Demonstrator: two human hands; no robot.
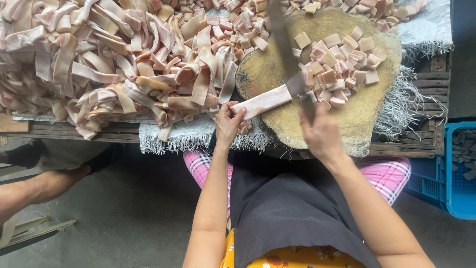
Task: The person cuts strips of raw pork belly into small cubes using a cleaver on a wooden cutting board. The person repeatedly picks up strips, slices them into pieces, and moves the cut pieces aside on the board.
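My left hand [227,122] pinches the near end of a pale pink strip of pork skin [263,101] that lies across the left edge of a round wooden chopping block [367,119]. My right hand [321,131] grips the handle of a large cleaver [286,49], whose blade, blurred, stands over the far end of the strip. A heap of cut square pieces [339,69] sits on the block to the right of the blade.
A big pile of long skin strips [99,59] covers the wooden table at left, on a frayed grey cloth [183,136]. More cut pieces [238,25] lie behind the block. A blue plastic crate [458,168] stands at right. Another person's leg [34,191] shows at lower left.
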